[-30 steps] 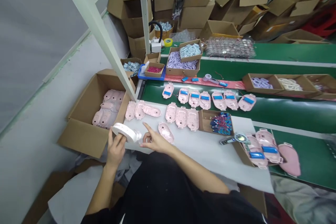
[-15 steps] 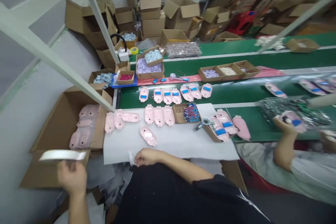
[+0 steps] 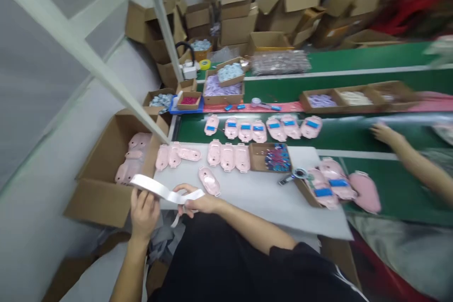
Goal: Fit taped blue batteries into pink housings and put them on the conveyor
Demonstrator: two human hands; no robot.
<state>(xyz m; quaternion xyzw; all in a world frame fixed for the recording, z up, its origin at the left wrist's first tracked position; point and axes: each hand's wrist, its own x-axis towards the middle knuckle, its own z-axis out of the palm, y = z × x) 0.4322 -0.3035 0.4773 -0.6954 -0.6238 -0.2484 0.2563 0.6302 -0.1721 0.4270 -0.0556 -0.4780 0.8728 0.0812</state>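
My left hand is closed round a roll of white tape, held up over the front left corner of the table. A white strip stretches from the roll to my right hand, whose fingers are closed on it. Another narrow white end hangs below those fingers. Just beyond my right hand, a pink oval shell lies tilted on the white sheet. Several more pink shells stand in a row behind it.
An open carton with pink shells is at the left. A small box of blue-and-red wired parts sits mid-table. Shells with blue blocks line the green belt. A co-worker's arm reaches in from the right. A slanted white post crosses the left side.
My left hand has brought the tape roll rightward, close to my right hand. The strip now spans both hands. The view has shifted, and the co-worker's hand reaches farther over the belt.
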